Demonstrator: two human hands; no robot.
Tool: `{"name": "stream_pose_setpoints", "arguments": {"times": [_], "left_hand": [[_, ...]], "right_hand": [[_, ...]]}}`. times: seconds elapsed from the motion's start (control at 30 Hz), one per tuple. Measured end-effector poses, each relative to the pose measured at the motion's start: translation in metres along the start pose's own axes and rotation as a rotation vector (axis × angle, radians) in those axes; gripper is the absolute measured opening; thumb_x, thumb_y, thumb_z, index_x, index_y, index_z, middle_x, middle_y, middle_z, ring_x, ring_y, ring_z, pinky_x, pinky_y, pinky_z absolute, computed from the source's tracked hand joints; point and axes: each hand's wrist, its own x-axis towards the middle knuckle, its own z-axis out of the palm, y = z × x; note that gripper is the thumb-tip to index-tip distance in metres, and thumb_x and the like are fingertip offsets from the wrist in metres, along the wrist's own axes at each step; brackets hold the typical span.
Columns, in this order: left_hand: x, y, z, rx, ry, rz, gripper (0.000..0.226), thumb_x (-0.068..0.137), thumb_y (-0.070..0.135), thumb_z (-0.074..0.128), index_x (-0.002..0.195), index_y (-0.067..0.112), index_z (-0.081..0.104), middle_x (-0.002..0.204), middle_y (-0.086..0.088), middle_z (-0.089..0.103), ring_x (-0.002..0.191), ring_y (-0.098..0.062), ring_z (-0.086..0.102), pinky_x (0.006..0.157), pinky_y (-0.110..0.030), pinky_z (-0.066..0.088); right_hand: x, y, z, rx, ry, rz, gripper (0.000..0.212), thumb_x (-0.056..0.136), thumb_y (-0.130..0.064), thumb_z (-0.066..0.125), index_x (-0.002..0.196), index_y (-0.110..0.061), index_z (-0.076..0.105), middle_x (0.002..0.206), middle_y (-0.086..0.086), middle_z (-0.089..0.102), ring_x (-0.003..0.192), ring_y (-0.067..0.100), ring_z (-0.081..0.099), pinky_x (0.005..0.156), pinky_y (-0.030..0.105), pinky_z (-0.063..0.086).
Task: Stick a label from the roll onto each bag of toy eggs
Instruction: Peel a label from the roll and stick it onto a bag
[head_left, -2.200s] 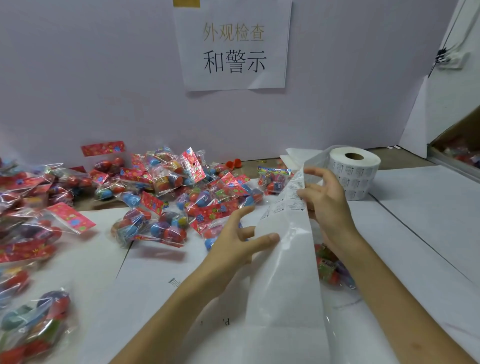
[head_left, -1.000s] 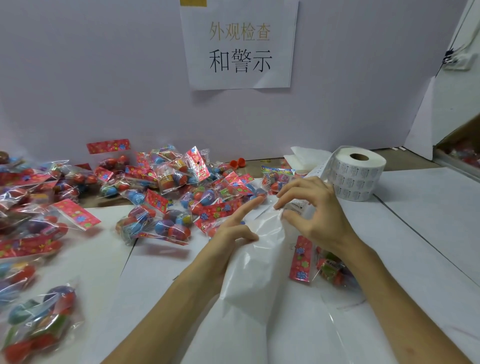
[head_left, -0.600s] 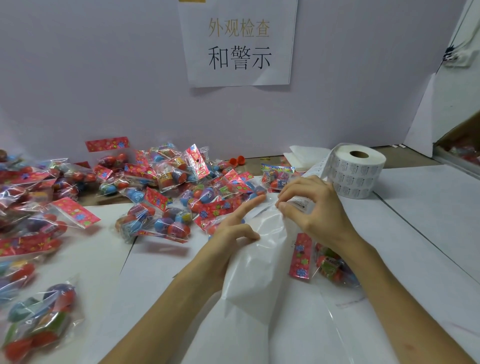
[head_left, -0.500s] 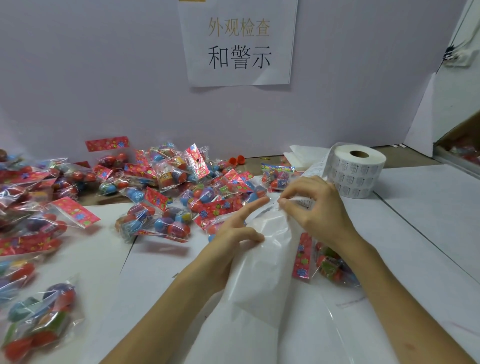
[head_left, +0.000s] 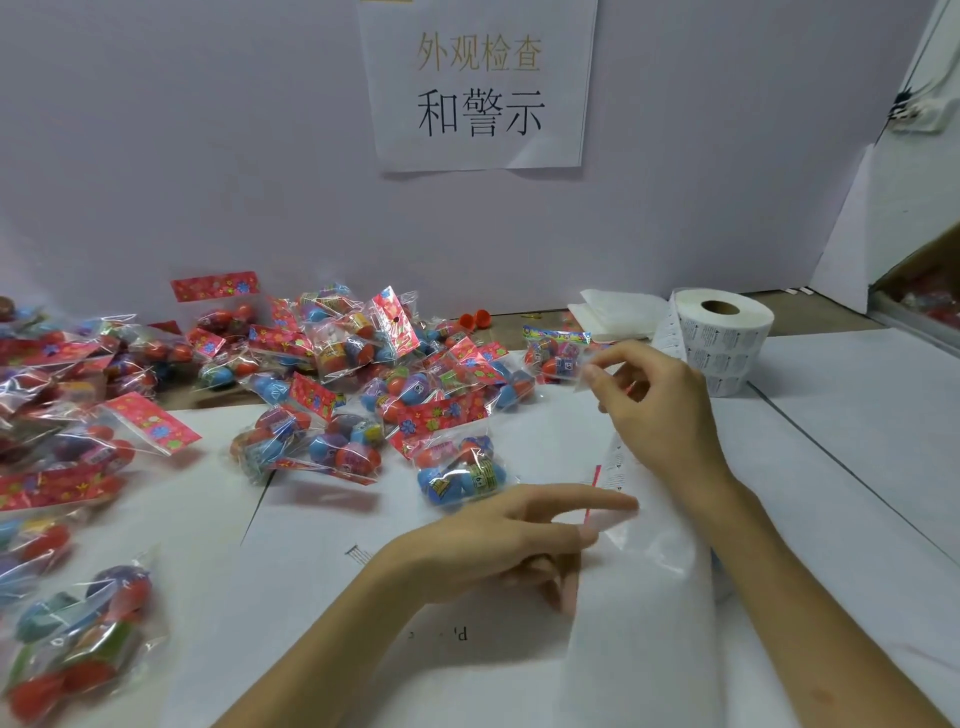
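— Where's the label now?
— Pinched between thumb and forefinger of the right hand (head_left: 662, 415), held above the white paper-covered worktop (head_left: 857, 415). It's a small pale label (head_left: 586, 370), blurred, probably kept aloft so its glue catches nothing.
— And the left hand (head_left: 498, 540)?
— Its forefinger stretches towards the long white backing strip (head_left: 644, 623) trailing from the white roll of printed labels (head_left: 724, 338). The other fingers curl under, and I cannot tell whether they grip anything. A red-edged clear bag (head_left: 595, 483) peeks out there, likely the target.

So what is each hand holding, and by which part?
Right hand pinches a small blurred label by its edge. Left hand touches the liner strip at its edge; grip cannot be told.
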Motion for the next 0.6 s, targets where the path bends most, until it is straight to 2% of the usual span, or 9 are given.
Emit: {"name": "stream_pose_setpoints", "arguments": {"times": [0.07, 0.17, 0.23, 0.33, 0.4, 0.47, 0.53, 0.6], "left_hand": [[0.000, 0.000, -0.002, -0.023, 0.035, 0.035, 0.034, 0.108, 0.024, 0.048, 0.136, 0.033, 0.065, 0.055, 0.002, 0.050, 0.051, -0.013, 0.038, 0.055, -0.024, 0.030], [0.001, 0.000, -0.008, -0.163, 0.187, 0.066, 0.035, 0.110, 0.019, 0.045, 0.137, 0.027, 0.065, 0.055, 0.001, 0.048, 0.049, -0.009, 0.043, 0.060, -0.025, 0.047], [0.001, 0.000, -0.012, -0.289, 0.251, 0.093, 0.035, 0.109, 0.021, 0.045, 0.139, 0.025, 0.063, 0.058, 0.001, 0.048, 0.049, -0.011, 0.042, 0.060, -0.026, 0.055], [0.001, 0.001, -0.018, -0.460, 0.316, 0.139, 0.035, 0.107, 0.024, 0.047, 0.137, 0.024, 0.064, 0.059, 0.001, 0.048, 0.048, -0.011, 0.036, 0.057, -0.027, 0.053], [0.000, 0.000, -0.021, -0.542, 0.341, 0.174, 0.035, 0.104, 0.028, 0.050, 0.133, 0.026, 0.069, 0.060, 0.001, 0.048, 0.046, -0.010, 0.032, 0.057, -0.026, 0.052], [-0.001, 0.000, -0.022, -0.598, 0.367, 0.203, 0.036, 0.098, 0.032, 0.055, 0.130, 0.027, 0.070, 0.060, 0.001, 0.049, 0.044, -0.010, 0.028, 0.056, -0.026, 0.051], [-0.001, 0.001, -0.023, -0.627, 0.401, 0.219, 0.042, 0.094, 0.034, 0.057, 0.136, 0.027, 0.064, 0.060, -0.001, 0.051, 0.042, -0.011, 0.028, 0.054, -0.026, 0.051], [-0.001, 0.002, -0.024, -0.619, 0.448, 0.234, 0.046, 0.092, 0.036, 0.057, 0.137, 0.028, 0.061, 0.059, -0.002, 0.053, 0.041, -0.011, 0.030, 0.051, -0.026, 0.050]], "right_hand": [[0.000, -0.002, -0.001, 0.020, -0.037, -0.008, 0.007, 0.093, -0.027, 0.072, 0.087, -0.031, 0.070, 0.069, -0.012, 0.069, 0.065, 0.006, 0.065, 0.062, 0.018, 0.049], [-0.002, -0.007, 0.000, 0.080, -0.127, -0.043, 0.004, 0.093, -0.023, 0.071, 0.092, -0.027, 0.072, 0.081, -0.015, 0.072, 0.071, 0.010, 0.068, 0.066, 0.028, 0.056], [-0.004, -0.010, 0.002, 0.118, -0.162, -0.073, 0.007, 0.092, -0.021, 0.072, 0.097, -0.026, 0.073, 0.085, -0.016, 0.072, 0.071, 0.009, 0.068, 0.068, 0.024, 0.054], [-0.008, -0.013, 0.005, 0.133, -0.218, -0.113, 0.013, 0.091, -0.023, 0.074, 0.103, -0.027, 0.073, 0.088, -0.017, 0.072, 0.075, 0.008, 0.067, 0.073, 0.018, 0.051], [-0.009, -0.014, 0.006, 0.137, -0.262, -0.122, 0.018, 0.091, -0.026, 0.073, 0.109, -0.029, 0.072, 0.092, -0.018, 0.071, 0.078, 0.010, 0.067, 0.076, 0.022, 0.052], [-0.010, -0.015, 0.006, 0.153, -0.293, -0.126, 0.027, 0.091, -0.028, 0.075, 0.113, -0.040, 0.067, 0.096, -0.019, 0.070, 0.080, 0.011, 0.067, 0.076, 0.022, 0.052], [-0.010, -0.015, 0.005, 0.144, -0.333, -0.127, 0.042, 0.089, -0.026, 0.077, 0.116, -0.050, 0.059, 0.099, -0.019, 0.068, 0.080, 0.009, 0.067, 0.075, 0.017, 0.050], [-0.010, -0.014, 0.006, 0.103, -0.367, -0.105, 0.043, 0.087, -0.024, 0.078, 0.121, -0.043, 0.060, 0.103, -0.016, 0.068, 0.081, 0.006, 0.067, 0.076, 0.018, 0.050]]}}
